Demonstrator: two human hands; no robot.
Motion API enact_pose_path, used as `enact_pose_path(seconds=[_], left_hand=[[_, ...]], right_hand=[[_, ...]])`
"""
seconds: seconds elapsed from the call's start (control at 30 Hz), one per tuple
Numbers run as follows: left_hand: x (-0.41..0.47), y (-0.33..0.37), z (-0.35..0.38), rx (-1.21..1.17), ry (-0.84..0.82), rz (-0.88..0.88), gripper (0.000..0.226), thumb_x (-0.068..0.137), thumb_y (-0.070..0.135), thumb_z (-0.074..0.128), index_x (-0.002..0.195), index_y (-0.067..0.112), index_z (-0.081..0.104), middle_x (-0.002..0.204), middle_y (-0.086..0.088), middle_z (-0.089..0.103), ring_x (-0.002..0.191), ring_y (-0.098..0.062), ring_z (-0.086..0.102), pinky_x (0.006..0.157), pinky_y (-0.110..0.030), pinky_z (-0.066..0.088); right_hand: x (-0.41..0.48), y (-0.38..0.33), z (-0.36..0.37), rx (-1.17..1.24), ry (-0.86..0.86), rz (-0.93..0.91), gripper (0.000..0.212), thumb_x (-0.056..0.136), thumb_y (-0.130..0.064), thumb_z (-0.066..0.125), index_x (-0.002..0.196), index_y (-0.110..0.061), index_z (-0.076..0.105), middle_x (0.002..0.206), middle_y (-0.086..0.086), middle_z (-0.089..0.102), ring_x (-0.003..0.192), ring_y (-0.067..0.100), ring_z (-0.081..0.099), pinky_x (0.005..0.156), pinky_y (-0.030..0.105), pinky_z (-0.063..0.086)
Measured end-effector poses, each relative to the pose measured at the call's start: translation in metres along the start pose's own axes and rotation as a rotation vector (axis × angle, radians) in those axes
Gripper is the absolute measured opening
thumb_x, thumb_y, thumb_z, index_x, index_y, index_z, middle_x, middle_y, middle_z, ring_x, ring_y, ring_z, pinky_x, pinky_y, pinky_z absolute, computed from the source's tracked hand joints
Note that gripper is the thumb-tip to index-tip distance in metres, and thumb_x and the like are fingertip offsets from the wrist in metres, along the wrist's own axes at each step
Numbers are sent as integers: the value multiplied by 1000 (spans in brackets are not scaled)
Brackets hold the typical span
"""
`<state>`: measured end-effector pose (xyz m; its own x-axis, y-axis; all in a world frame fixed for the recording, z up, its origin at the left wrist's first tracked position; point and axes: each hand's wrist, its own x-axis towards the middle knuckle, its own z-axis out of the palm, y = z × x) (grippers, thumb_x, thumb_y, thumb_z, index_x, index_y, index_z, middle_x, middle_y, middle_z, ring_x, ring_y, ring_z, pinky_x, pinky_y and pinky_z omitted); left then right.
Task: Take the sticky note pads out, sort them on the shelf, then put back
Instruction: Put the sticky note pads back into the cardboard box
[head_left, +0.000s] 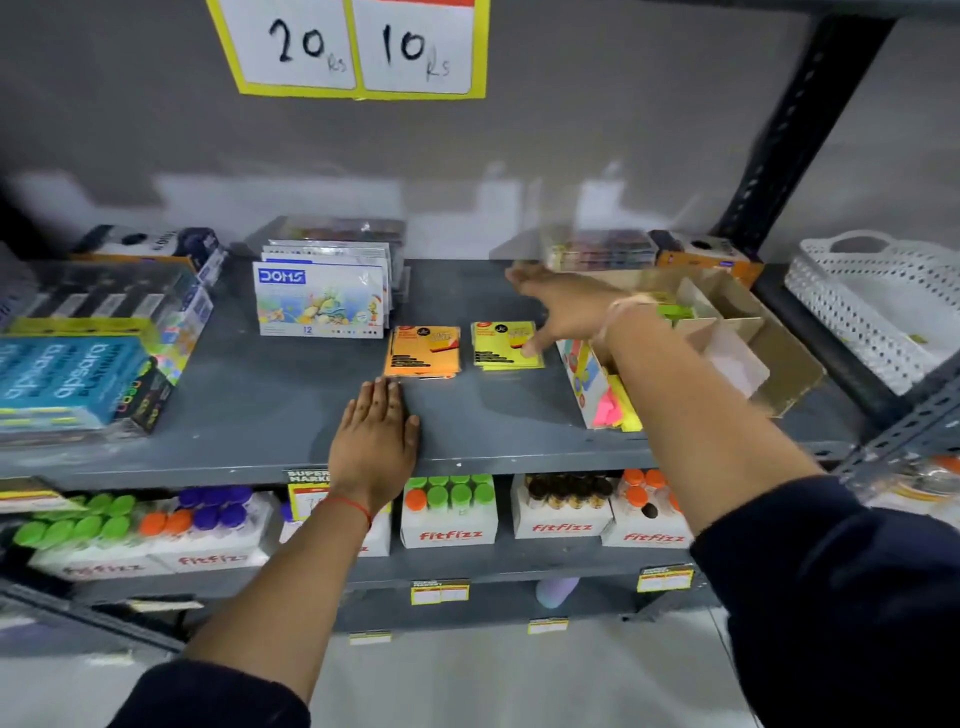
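Observation:
An orange sticky note pad stack (423, 352) and a yellow sticky note pad stack (503, 344) lie side by side on the grey shelf (260, 415). My left hand (375, 431) rests flat on the shelf, its fingertips just below the orange stack. My right hand (558, 306) is spread open above the shelf, its thumb touching the right edge of the yellow stack. A divided cardboard box (737, 332) stands to the right behind my right forearm, with green, pink and yellow pads showing in it.
DOMS colour boxes (321, 299) stand behind the pads. Apsara packs (72, 379) fill the shelf's left end. A white perforated basket (878, 306) sits at far right beyond a black upright. Bottle boxes (449, 512) line the lower shelf.

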<state>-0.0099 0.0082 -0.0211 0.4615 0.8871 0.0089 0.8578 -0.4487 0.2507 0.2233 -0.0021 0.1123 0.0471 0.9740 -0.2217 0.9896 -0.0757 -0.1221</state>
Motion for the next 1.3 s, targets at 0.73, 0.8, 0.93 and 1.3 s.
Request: enact_pose_path(seconds=[0.73,0.8,0.93,1.3], left_hand=[[4,-2,5,77,5,-2,72,85,41,-2,148,8,8,159,-10,9,149,-22,6,120,-31,3],[2,-1,2,67,-10,-5,70,86,39,3,148,7,9,159,-10,9,149,-22,6,121,-31,4],[0,1,-1,50,-10,3,64,93,37,8,148,4,10,159,-14,8,149,-25,5,121,-35,5],[-11,43,9,21,-71,113,62,97,39,6,148,3,3,160,-12,-3,148,-23,-8,120,-33,-5]], right_hand=[[71,2,44,-16,-119,90,91,56,-22,86,134,-10,41,132,12,51,117,31,52,97,36,48],[63,-2,35,4,-74,78,91,56,-22,86,134,-11,41,133,13,51,118,31,51,97,36,47],[32,1,5,87,74,55,88,59,-19,85,134,-9,41,135,12,50,120,31,49,98,32,45],[-78,84,-24,-6,-14,360,93,62,-10,81,140,-21,33,145,9,40,127,30,43,99,34,41]])
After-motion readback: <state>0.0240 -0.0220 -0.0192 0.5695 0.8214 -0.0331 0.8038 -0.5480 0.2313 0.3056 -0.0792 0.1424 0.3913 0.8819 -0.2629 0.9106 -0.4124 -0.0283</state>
